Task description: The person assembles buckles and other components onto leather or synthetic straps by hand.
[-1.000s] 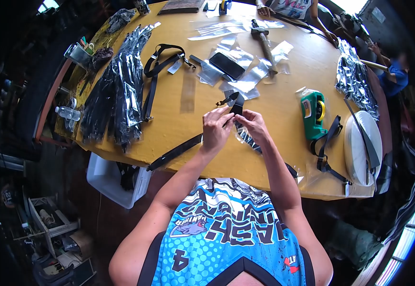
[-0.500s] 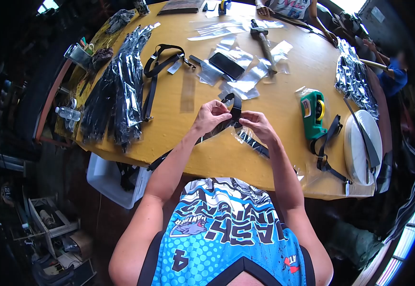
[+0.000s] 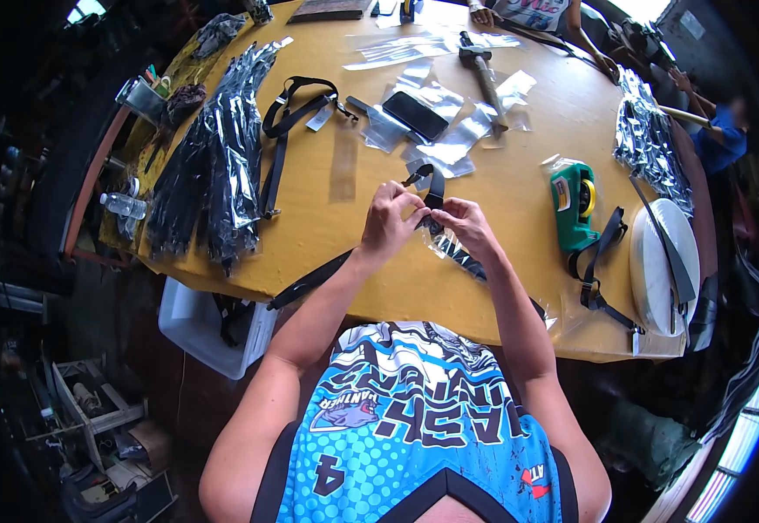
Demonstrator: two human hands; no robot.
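Left hand [image 3: 385, 220]: narrow, the thumb and fingers pinching a black strap [image 3: 436, 186] at the base of its raised loop
Right hand [image 3: 468, 228]: narrow as well, pinching the same strap just beside the left hand's fingertips
Black strap: between the two hands, over the near middle part of the yellow bench [image 3: 379, 292]; the loop stands up beyond the fingers, with a small dark fitting at its left
Clear wrap [image 3: 439, 244]: just below the right hand, around dark strap material that runs down towards the right forearm
Long dark band [image 3: 311, 281]: on the bench near its front edge, running under or behind the left forearm; whether it joins the black strap cannot be told
Beyond the hands: a phone [image 3: 415, 117] on loose clear sleeves [image 3: 466, 138], a hammer [image 3: 486, 83] at their right
Left side: a looped strap [image 3: 276, 166] with a pale tag, next to a pile of wrapped black items [image 3: 222, 166]; a clear bottle [image 3: 125, 206] beyond the pile
Right side: a green tape dispenser [image 3: 572, 213], a buckled strap [image 3: 590, 275], a large white roll [image 3: 652, 279]
Far side: a co-worker's hand [image 3: 607, 68] near a shiny bundle [image 3: 645, 135]
Below the bench: a white bin [image 3: 189, 324] with dark contents
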